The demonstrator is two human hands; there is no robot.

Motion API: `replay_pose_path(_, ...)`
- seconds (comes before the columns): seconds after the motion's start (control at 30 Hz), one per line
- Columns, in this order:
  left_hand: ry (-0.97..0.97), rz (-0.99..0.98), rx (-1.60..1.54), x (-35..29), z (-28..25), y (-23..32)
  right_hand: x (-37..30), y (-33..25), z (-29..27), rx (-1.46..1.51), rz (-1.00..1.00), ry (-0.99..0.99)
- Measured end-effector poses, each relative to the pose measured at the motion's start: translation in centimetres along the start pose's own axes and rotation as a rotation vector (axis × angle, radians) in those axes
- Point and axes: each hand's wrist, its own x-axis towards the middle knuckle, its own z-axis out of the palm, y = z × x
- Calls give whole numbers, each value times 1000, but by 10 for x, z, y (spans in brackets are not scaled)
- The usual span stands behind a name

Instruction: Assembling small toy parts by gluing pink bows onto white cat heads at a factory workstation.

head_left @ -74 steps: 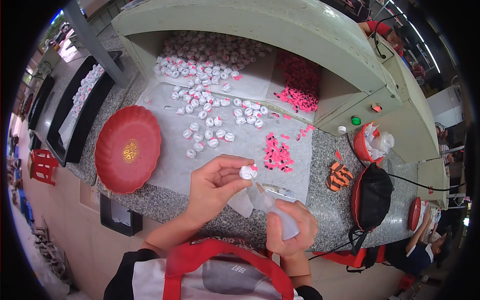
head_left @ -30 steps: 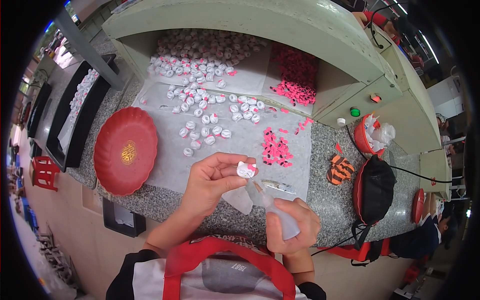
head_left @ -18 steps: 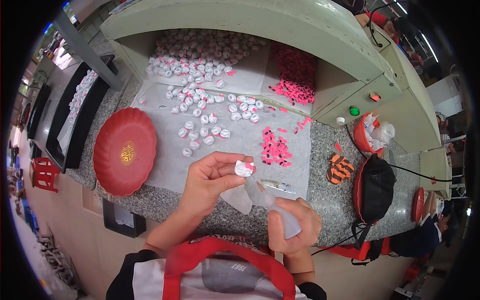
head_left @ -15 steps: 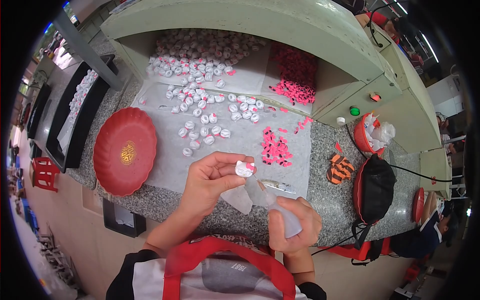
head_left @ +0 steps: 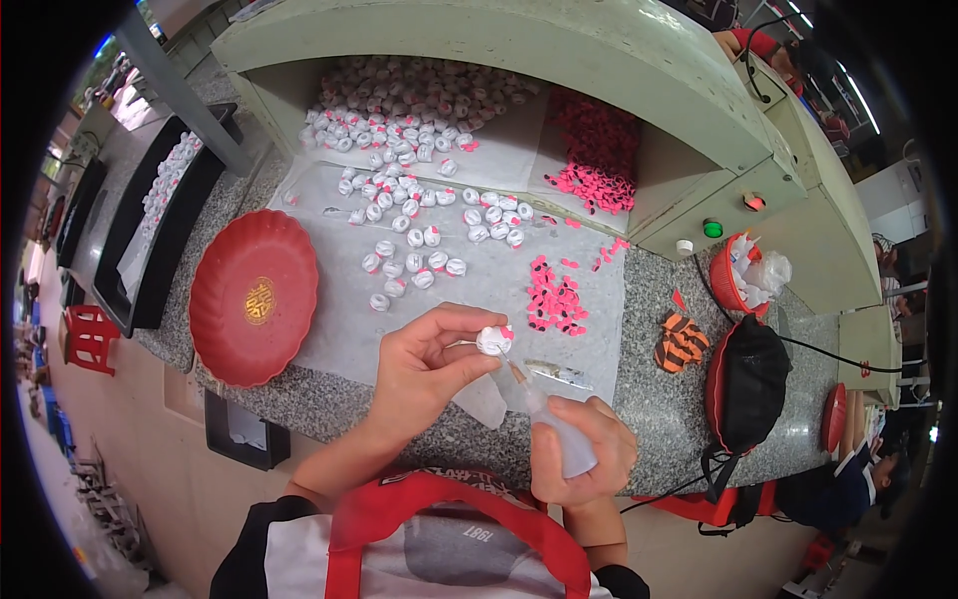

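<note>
Turned since prev. frame: white-&-pink cat-head pc (head_left: 493, 341), held pinched in L hand (head_left: 422, 367), over white paper (head_left: 344, 329) | R hand (head_left: 596, 447) wrapped round squeeze btl (head_left: 564, 439), tip by pc, contact unclear | pink pcs (head_left: 556, 301) on paper just beyond | loose white heads (head_left: 431, 237) farther up-L | red dish (head_left: 235, 319) at L, on speckled counter (head_left: 654, 429)

A white shirt (head_left: 298, 552) with black sleeves (head_left: 251, 544) and a grey printed patch (head_left: 454, 554) shows beneath a red, white-lettered apron (head_left: 369, 512).
</note>
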Motion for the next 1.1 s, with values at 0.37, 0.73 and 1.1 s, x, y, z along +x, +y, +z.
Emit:
replay_pose_path(0.37, -50, 4, -5, -1, -1, 1, 2, -1, 1, 10, -25, -21)
replay_pose_path(0.73, 103, -133, 57, 14, -22, -45, -19, 22, -16, 365, 1112, 73)
replay_pose_path(1.1, 33, -357, -6, -8, -17, -79, -33, 141, -18, -230, 820, -137)
